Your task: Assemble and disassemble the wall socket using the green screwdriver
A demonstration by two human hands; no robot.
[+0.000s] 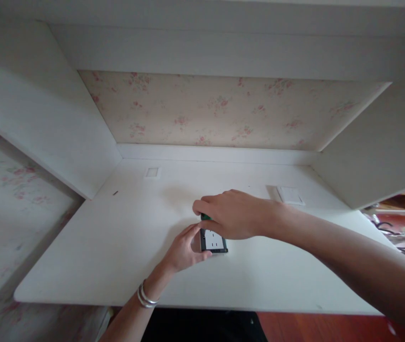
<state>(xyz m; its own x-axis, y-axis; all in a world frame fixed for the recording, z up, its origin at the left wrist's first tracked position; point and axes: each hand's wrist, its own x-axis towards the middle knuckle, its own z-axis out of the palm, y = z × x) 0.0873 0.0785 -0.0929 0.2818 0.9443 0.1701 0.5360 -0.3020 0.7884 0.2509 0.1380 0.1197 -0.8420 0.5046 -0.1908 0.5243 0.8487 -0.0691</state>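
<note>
White desk [117, 266] was backed by floral wallpaper [205, 111] and flanked by white side boards [45, 114]. A square white plate [152, 172] was seen near its back-left corner, a larger white plate [290, 195] near its back-right. A black-framed panel [214, 241] was held mid-desk, set back from the front edge, pinched along its left side by the left hand [184, 251]. A small green item [205, 216] was pinched by the right hand [230, 213] at the panel's far end. Desk surface was spread either side.

- I can't read any words or numbers here.
- The small dark box [218, 251] has short black lines on its white top [220, 241], not letters I can read.
</note>
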